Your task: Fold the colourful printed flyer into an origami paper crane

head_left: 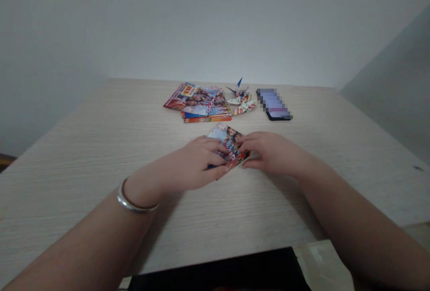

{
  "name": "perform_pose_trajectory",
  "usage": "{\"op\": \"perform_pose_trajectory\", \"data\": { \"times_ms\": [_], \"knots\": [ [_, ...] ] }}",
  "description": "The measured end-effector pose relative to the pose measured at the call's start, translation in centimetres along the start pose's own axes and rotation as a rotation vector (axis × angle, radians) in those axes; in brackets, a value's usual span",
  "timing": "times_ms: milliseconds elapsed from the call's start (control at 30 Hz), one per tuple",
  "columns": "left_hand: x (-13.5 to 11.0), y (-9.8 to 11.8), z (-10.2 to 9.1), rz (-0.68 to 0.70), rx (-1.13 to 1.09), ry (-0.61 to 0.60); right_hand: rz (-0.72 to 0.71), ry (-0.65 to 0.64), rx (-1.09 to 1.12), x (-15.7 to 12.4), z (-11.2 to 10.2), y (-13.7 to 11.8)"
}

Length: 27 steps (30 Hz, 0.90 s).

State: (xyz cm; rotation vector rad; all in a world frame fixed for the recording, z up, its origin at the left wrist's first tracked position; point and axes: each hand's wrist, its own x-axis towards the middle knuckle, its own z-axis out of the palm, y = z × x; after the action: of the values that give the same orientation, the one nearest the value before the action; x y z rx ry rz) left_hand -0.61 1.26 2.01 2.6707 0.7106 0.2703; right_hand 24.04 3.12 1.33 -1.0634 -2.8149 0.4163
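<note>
Nearest, below both hands: black flat-looking item (218, 268), cut by frame edge, straight far side; what it is, can't tell. Pale beige piece (322, 262) against its right end, smooth, slightly shiny, material unclear. Smooth rounded silver-coloured bangle (126, 199) on left wrist. Table (83, 147) under everything: pale, fine wood-grain streaks, matt.

Left hand (198, 161): fingers slightly spread, laid over the printed paper, thumb apart from them at its near edge. Right hand (268, 152): fingers bent onto the right part of the paper, thumb lower at the near right edge; can't tell if it really pinches. Hands apart from each other, with the printed paper (223, 132) on the table between and under them: thin, glossy-looking, multicolour, far corner pointing away. Fingers hide its left and right parts, so full outline and any folds unclear.

Just beyond left hand: paper stack (201, 98), flat printed sheets, overlapping askew, orange-red edges at near side, yellow patch on top. Right of it, beyond the gap between hands: folded paper pieces (243, 98), angular, pointed, one blue tip upward; exact count unclear. Beyond right hand: phone (273, 103), dark rim, pixelated screen, lying flat. Behind all: plain pale wall (218, 22).
</note>
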Motion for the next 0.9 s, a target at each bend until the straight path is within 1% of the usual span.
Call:
{"op": "perform_pose_trajectory", "data": {
  "times_ms": [100, 167, 233, 333, 400, 533, 633, 700, 767, 900],
  "knots": [
    [0.0, 0.3, 0.0, -0.014, 0.011, -0.009, -0.056, 0.011, 0.042, -0.1, -0.1, -0.1],
    [0.0, 0.3, 0.1, -0.056, 0.047, -0.016, -0.075, 0.033, 0.062, 0.0, -0.2, -0.1],
    [-0.2, 0.3, 0.2, -0.146, 0.146, -0.019, -0.076, 0.071, 0.051, 0.1, -0.2, -0.1],
    [-0.3, 0.6, 0.4, -0.320, 0.353, -0.033, -0.056, 0.116, -0.007, 0.2, -0.2, 0.3],
    [-0.4, 1.0, 0.4, -0.386, 0.420, -0.069, -0.036, 0.127, -0.038, 0.2, -0.3, 0.6],
    [-0.4, 1.7, 0.2, -0.442, 0.412, -0.136, 0.003, 0.140, -0.056, 0.1, -0.4, 0.5],
    [-0.4, 1.7, 0.0, -0.430, 0.384, -0.150, 0.075, 0.101, -0.034, -0.1, -0.5, -0.1],
    [-0.5, 1.6, -0.1, -0.408, 0.370, -0.147, 0.068, 0.051, -0.064, -0.2, -0.5, -0.3],
    [-0.5, 1.5, -0.1, -0.417, 0.348, -0.158, 0.039, 0.020, -0.112, -0.2, -0.4, -0.1],
    [-0.7, 1.5, -0.1, -0.471, 0.278, -0.216, 0.030, 0.014, -0.150, -0.2, -0.1, 0.5]
  ]
}}
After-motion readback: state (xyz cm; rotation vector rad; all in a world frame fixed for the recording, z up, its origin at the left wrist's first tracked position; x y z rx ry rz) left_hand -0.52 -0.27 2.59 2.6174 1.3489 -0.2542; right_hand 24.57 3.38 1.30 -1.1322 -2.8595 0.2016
